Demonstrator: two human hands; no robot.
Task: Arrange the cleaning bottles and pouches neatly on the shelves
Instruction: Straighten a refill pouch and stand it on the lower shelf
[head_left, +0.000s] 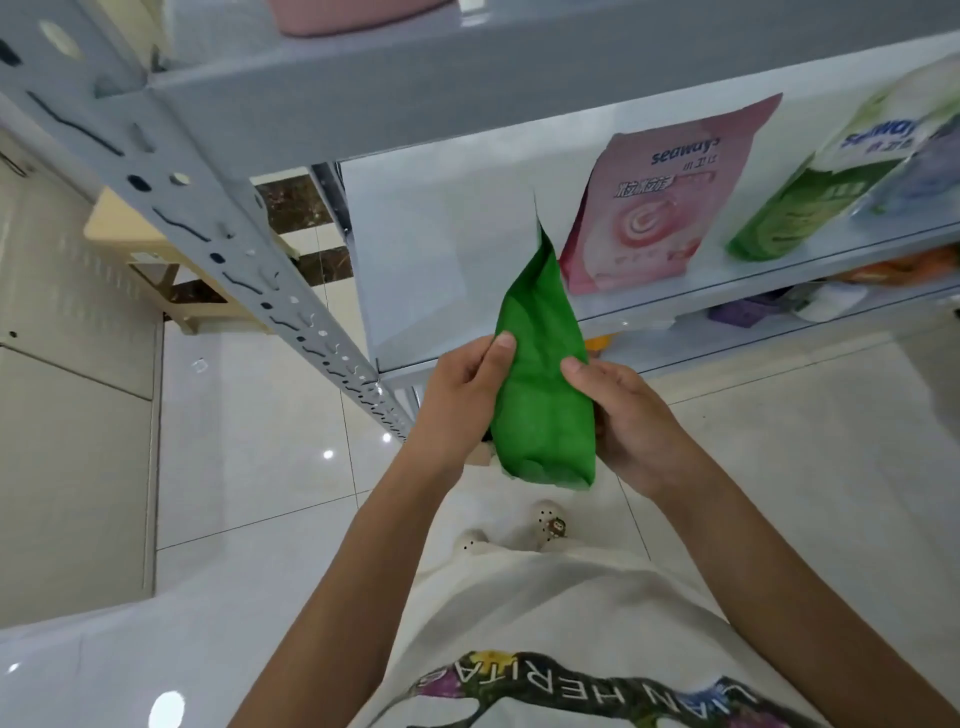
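She's standing right up against the rack with a green pouch (540, 395) held in front of her, off the shelf (441, 249) and a little below its front edge. Both hands are on it. The left hand (462, 384) grips its left side with the thumb laid across the face, and the right hand (623, 415) grips the right side the same way, fingers tucked behind. The pouch is tilted, its pointed top corner leaning toward the shelf and its bottom end toward her. On that shelf a pink pouch (649, 208) stands upright, and a green-and-white pouch (810, 202) stands well apart to its right. A pale purple one (924, 171) is pressed against that, cut off by the edge of the view. Those three look placed already, though the gaps between them are uneven. To the left of the pink one there's a wide bare stretch of board, and I'd guess that's where the green pouch is headed. On the level below I can make out some purple packs (743, 312) and something orange (904, 267), too hidden to say whether they're tidy. I don't see any bottles. So I'd call it partway: a few pouches up, one in hand, the lower level unclear.
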